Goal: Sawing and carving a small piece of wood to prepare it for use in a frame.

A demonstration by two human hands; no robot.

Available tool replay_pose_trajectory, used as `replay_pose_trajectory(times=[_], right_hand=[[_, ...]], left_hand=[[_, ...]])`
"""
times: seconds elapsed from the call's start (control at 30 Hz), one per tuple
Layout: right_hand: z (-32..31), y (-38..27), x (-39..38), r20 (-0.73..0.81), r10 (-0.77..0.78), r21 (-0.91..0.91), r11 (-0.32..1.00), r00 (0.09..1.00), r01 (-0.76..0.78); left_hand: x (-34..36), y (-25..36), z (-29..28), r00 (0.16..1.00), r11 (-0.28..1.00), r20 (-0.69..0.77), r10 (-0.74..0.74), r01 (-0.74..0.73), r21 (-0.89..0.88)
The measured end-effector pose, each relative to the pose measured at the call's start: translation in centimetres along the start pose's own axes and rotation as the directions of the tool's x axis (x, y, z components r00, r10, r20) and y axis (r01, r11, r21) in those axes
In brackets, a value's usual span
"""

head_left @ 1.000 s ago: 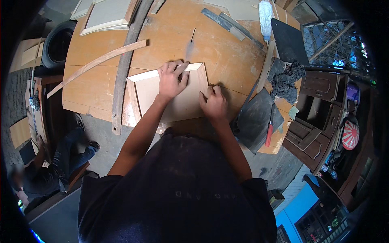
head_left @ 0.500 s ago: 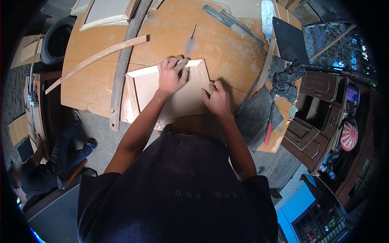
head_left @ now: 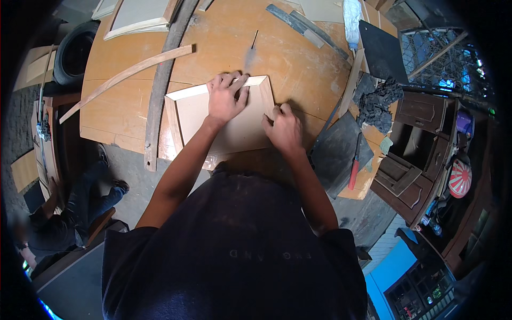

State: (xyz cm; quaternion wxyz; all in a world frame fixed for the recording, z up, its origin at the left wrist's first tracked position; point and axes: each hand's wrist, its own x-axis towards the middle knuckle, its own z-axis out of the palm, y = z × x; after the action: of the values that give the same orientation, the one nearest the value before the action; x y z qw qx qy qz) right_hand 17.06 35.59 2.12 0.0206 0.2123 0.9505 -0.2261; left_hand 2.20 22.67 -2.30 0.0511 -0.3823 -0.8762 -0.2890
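Observation:
A shallow pale wooden frame with a flat panel inside it (head_left: 194, 120) lies on the worktable in front of me. My left hand (head_left: 226, 98) bends its fingers over the frame's far rail, with the thumb on the inner side. At the right rail, my right hand (head_left: 285, 128) is closed, its fingers curled and the thumb toward the panel. Whatever lies under those right fingers is hidden. Just beyond the frame, a thin dark pointed rod (head_left: 254, 40) lies beside a greyish smudge on the tabletop.
The orange-brown worktable (head_left: 120, 106) carries a long dark wooden bar (head_left: 158, 106) and a curved wood strip (head_left: 128, 80). More frames (head_left: 140, 18) sit at far left. A red-handled tool (head_left: 354, 175), crumpled black material (head_left: 377, 106) and dark sheets lie right. A person (head_left: 53, 221) sits at left.
My right hand has shifted slightly left and up along the frame's right rail. My left hand and the frame have hardly moved.

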Motion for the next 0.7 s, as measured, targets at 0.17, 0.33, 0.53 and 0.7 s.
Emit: replay_pose_trajectory(times=[0.17, 0.33, 0.53, 0.7], right_hand=[[1.4, 1.1, -0.1, -0.05, -0.032, 0.025, 0.999, 0.998, 0.033], [1.8, 1.3, -0.3, -0.08, -0.061, 0.022, 0.998, 0.995, 0.063], [1.6, 1.1, -0.4, -0.07, -0.065, 0.022, 0.998, 0.995, 0.067], [1.8, 1.2, -0.4, -0.074, -0.086, 0.024, 0.996, 0.994, 0.088]], left_hand=[[0.1, 0.0, 0.2, 1.0, 1.0, -0.012, 0.018, -0.018, 0.012], [0.2, 0.1, 0.2, 0.999, 1.0, -0.028, 0.021, -0.021, 0.009], [0.1, -0.1, 0.3, 0.999, 0.999, -0.034, 0.032, -0.031, 0.016], [0.1, -0.1, 0.4, 0.999, 0.999, -0.032, 0.033, -0.032, 0.02]])
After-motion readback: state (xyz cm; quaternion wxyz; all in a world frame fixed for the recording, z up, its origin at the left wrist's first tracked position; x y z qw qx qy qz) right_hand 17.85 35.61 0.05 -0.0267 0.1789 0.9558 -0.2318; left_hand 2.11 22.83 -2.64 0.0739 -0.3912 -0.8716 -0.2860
